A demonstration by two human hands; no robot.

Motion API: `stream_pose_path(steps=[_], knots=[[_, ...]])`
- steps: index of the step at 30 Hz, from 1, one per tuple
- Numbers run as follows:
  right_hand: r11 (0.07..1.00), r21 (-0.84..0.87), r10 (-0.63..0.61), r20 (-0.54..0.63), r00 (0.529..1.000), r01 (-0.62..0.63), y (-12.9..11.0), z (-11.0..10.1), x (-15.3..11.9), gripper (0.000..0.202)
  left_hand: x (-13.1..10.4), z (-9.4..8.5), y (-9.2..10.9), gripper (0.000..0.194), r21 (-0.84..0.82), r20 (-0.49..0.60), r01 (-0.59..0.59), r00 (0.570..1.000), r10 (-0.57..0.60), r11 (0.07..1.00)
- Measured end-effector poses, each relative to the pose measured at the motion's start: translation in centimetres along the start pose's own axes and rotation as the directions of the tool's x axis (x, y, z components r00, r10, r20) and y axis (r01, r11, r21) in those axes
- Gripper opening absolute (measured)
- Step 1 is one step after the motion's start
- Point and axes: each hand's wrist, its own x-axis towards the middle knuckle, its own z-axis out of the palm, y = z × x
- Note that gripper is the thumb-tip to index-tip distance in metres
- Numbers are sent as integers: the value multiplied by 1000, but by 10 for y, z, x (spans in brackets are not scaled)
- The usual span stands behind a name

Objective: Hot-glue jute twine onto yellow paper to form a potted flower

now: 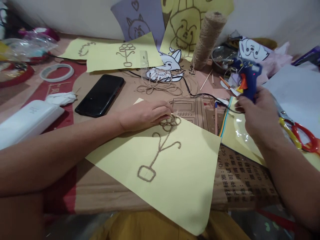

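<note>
A yellow sheet of paper lies turned at an angle, its lower corner past the table edge. On it, brown twine forms a flower in a pot. My left hand rests at the sheet's top with fingers bent and held together, touching the twine loops of the flower head. What the fingertips pinch, if anything, is hidden. Off to the right, my right hand is wrapped round a blue hot glue gun with an orange trigger, raised above the table.
A black phone and a roll of tape lie left. Loose twine, a black cord and a twine spool sit behind. Scissors lie beside my right wrist. Another yellow sheet bears a similar flower.
</note>
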Motion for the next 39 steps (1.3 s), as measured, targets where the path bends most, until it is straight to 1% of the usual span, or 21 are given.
stream_pose_path(steps=[1,2,3,4,5,7,9,11,13,16,17,19,21,25,28,33,35,39], knots=[[989,127,62,71,996,-71,-1,2,0,16,0,1,0,25,-14,-7,9,1000,-9,1000],[957,253,110,131,985,-141,-3,4,1,15,0,2,0,26,-26,-14,16,1000,-17,1000],[915,360,120,182,976,-180,-7,5,0,16,0,3,0,27,-36,-19,24,1000,-25,999],[882,436,96,201,975,-176,-10,6,-1,19,0,3,-1,27,-45,-20,33,999,-34,998],[856,498,55,183,982,-141,-15,7,-3,24,0,3,-1,28,-60,-18,41,999,-42,997],[815,574,-28,178,984,-81,-22,6,-9,34,0,3,-3,29,-113,-6,44,999,-45,993],[802,591,-87,265,960,-90,-27,6,-15,36,-1,2,-4,30,-191,18,36,999,-33,981],[817,561,-111,377,920,-131,-28,6,-21,35,0,1,-4,30,-264,32,15,999,-7,964],[847,510,-131,475,870,-150,-25,6,-25,38,0,0,-5,29,-303,21,-4,1000,11,953],[907,410,-168,565,807,-98,-20,4,-30,41,1,-1,-5,25,-331,2,-29,999,32,943],[929,367,-178,571,801,-55,-19,3,-31,42,2,-1,-5,24,-344,13,-24,999,31,939],[959,276,-205,543,814,57,-22,-1,-32,45,2,-2,-4,23,-370,39,-2,999,18,929],[967,183,-249,519,817,179,-29,-5,-32,43,2,-2,-4,23,-380,45,2,999,16,925],[914,36,-365,511,778,405,-40,-9,-33,36,1,-2,-2,19,-374,26,-38,998,52,927],[858,-56,-421,492,762,511,-41,-8,-34,37,0,-2,-2,16,-370,27,-55,997,69,928],[783,-68,-491,542,682,618,-43,-2,-38,32,0,-1,-3,16,-377,44,-33,998,53,926],[764,-81,-503,548,669,640,-46,-1,-38,30,0,-1,-4,15,-380,37,-35,998,53,924],[747,-95,-510,553,659,658,-49,0,-39,26,-1,1,-5,12,-381,4,-75,997,83,921]])
